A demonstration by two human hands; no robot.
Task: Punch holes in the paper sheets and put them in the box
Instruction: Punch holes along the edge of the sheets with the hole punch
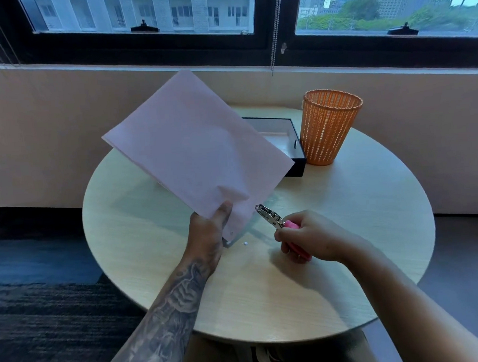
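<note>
My left hand [211, 230] pinches the near corner of a pale pink paper sheet [196, 147] and holds it up, tilted, over the round table. A punched hole shows near that corner, and a tiny paper dot [245, 243] lies on the table below. My right hand [309, 236] grips the pink handles of a metal hole punch [271, 215], whose jaws point at the sheet's lower edge, just beside it. A black open box [295, 148] sits behind the sheet, partly hidden by it.
An orange mesh basket [330, 126] stands right of the box at the back of the light wooden round table [362, 214]. A wall and window ledge run behind the table. Dark carpet lies to the left.
</note>
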